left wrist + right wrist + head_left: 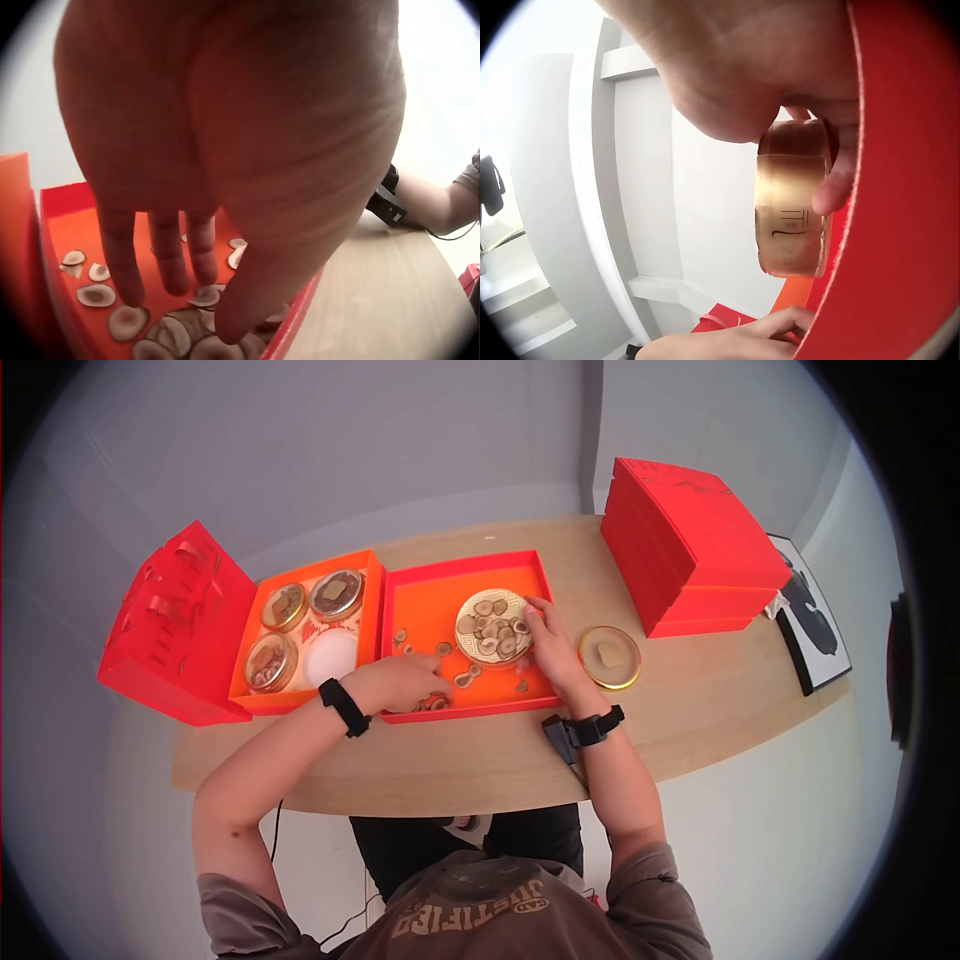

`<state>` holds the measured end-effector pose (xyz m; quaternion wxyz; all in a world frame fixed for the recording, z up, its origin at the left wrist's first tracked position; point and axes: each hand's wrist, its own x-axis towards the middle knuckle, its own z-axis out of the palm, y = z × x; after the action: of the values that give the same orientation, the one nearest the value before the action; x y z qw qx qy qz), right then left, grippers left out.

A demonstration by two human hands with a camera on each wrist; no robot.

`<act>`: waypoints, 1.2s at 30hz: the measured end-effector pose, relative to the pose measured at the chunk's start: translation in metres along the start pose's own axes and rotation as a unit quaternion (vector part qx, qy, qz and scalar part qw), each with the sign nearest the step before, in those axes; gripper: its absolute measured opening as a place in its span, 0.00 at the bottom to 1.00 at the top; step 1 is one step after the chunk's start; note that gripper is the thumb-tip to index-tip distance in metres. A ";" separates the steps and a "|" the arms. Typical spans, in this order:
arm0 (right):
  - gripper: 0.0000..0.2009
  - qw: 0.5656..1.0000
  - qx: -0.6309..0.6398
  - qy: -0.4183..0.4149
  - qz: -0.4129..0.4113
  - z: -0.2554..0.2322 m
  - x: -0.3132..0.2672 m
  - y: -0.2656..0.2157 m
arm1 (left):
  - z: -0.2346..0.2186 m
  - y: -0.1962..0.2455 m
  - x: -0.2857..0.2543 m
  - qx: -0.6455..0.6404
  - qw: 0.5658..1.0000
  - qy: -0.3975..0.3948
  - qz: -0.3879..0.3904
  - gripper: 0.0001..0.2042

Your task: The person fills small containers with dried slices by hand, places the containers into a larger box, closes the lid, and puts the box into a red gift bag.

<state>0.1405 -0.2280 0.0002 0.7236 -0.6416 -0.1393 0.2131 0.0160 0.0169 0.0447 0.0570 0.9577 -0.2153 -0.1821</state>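
Observation:
My right hand point(553, 650) grips a round gold tin point(789, 210) by its side, with the thumb and fingers around it. The tin's open top faces up in the head view, and dried round slices point(492, 628) lie in it. Below it is a shallow red tray point(425, 595) with an orange inside. Brown-edged slices point(466, 677) are scattered over the tray floor. At the tray's near left corner, my left hand point(408, 682) reaches down with extended fingers. Its fingertips are right at a pile of slices point(176, 336) in the left wrist view.
Left of the tray, an orange box point(377, 585) holds three round jars, one of them a jar point(336, 596) at the back, and a white round recess point(330, 656). A red box lid point(170, 630) stands beyond. Rightward are a gold-rimmed lid point(610, 657), red boxes point(690, 550) and a framed picture point(815, 622).

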 end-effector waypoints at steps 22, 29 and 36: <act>0.28 1.000 -0.012 -0.009 -0.001 -0.002 0.001 0.000 | -0.008 -0.009 -0.006 0.020 0.987 -0.134 -0.082 0.11; 0.28 1.000 -0.023 -0.003 -0.006 -0.001 -0.001 -0.003 | -0.001 -0.009 -0.005 -0.029 0.984 -0.120 -0.131 0.09; 0.28 1.000 -0.011 -0.001 -0.016 -0.002 0.002 0.002 | -0.031 -0.009 -0.003 -0.074 0.986 -0.110 -0.100 0.12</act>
<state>0.1431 -0.2288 -0.0023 0.7196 -0.6470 -0.1527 0.2008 0.0286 0.0274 0.0728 0.0850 0.9417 -0.1098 -0.3065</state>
